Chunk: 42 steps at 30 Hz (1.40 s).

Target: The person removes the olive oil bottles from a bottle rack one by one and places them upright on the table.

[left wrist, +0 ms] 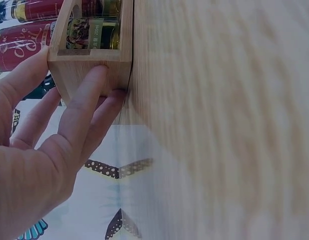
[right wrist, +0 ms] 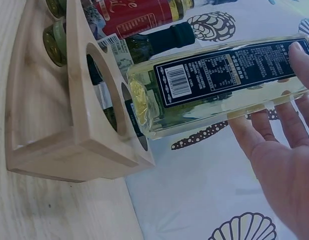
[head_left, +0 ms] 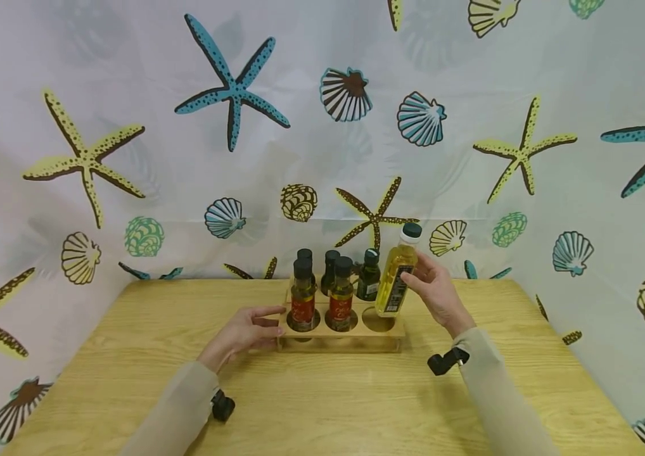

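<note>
My right hand [head_left: 438,292] grips a clear bottle of yellow oil [head_left: 395,278] with a dark green cap and a black label. The bottle tilts, its base just above the front right hole of a wooden bottle rack [head_left: 342,342]. In the right wrist view, thumb and fingers lie on opposite sides of the oil bottle [right wrist: 209,80]. My left hand [head_left: 245,332] touches the rack's left end; in the left wrist view its fingertips rest on the wooden end panel [left wrist: 89,75]. Two red-labelled olive oil bottles [head_left: 302,297] stand in the front row.
Several dark-capped bottles stand in the rack's back row, among them a dark green bottle [head_left: 369,275] at the right. The rack is on a light wooden table [head_left: 185,304]. Behind hangs a white curtain [head_left: 300,145] printed with starfish and shells.
</note>
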### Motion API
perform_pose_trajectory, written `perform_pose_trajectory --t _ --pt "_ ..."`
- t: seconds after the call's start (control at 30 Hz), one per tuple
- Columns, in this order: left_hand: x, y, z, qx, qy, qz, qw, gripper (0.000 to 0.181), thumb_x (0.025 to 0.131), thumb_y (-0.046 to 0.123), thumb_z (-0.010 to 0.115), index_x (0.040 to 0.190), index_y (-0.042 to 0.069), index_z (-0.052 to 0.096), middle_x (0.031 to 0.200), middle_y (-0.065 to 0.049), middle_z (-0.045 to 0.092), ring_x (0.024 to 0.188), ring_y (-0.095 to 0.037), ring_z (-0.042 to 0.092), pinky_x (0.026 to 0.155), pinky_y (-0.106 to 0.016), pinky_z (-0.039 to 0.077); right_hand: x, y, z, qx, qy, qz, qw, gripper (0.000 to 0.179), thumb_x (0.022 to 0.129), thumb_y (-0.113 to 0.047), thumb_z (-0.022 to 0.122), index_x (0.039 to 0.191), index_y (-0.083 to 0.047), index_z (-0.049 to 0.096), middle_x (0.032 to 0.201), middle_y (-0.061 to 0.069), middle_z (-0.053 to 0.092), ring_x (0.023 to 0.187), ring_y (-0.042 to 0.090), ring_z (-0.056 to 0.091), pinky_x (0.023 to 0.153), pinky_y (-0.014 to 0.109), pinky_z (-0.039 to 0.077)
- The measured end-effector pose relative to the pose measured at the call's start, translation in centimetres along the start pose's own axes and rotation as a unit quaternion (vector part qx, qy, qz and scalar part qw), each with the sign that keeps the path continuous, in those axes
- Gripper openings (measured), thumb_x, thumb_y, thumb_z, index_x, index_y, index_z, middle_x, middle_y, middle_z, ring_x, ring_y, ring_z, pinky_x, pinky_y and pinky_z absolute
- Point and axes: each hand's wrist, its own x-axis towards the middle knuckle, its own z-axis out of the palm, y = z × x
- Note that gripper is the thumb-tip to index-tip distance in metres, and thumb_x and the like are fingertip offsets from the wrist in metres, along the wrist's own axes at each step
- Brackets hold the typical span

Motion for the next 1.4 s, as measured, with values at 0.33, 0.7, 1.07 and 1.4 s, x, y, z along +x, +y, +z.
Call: perform_pose_trajectory --t 0.33,0.7,1.07,1.4 --pt "0.0 -0.1 0.0 -0.007 0.009 -0.005 0.9999 0.061 0.09 0.011 0.072 0.146 0.009 0.048 0.141 -0.031 0.048 0.11 -0.031 0.066 0.087 -0.046 0.058 0.5 -0.6 -1.1 -0.015 0.018 -0.011 0.9997 0.075 0.099 -0.012 0.058 0.159 -0.014 0.014 0.164 0.013 0.016 0.149 0.034 0.021 0.117 0.052 0.03" --pt "-0.1 -0.1 0.1 -0.007 0.011 -0.008 0.9999 0.061 0.09 0.012 0.072 0.146 0.009 0.048 0.141 -0.032 0.047 0.111 -0.029 0.065 0.088 -0.047 0.057 0.9 -0.7 -2.8 -0.085 0.031 -0.005 0.9959 0.076 0.097 -0.019 0.064 0.158 -0.012 0.02 0.158 0.017 0.031 0.144 0.034 0.032 0.117 0.054 0.03" --pt "0.0 -0.1 0.0 -0.009 0.007 -0.007 0.9999 0.061 0.09 0.011 0.072 0.146 0.009 0.048 0.141 -0.032 0.046 0.109 -0.029 0.066 0.087 -0.045 0.058 1.4 -0.2 -4.6 -0.143 0.04 0.021 0.9887 0.077 0.097 -0.028 0.064 0.158 -0.015 0.02 0.161 0.016 0.025 0.147 0.038 0.026 0.117 0.06 0.024" --pt "0.0 -0.2 0.0 -0.006 0.017 -0.006 0.9998 0.061 0.088 0.012 0.074 0.145 0.008 0.05 0.141 -0.034 0.046 0.112 -0.033 0.065 0.086 -0.045 0.058 2.4 0.9 -6.2 -0.15 0.039 0.016 0.9878 0.078 0.097 -0.028 0.063 0.158 -0.012 0.018 0.161 0.016 0.026 0.146 0.038 0.028 0.118 0.058 0.025"
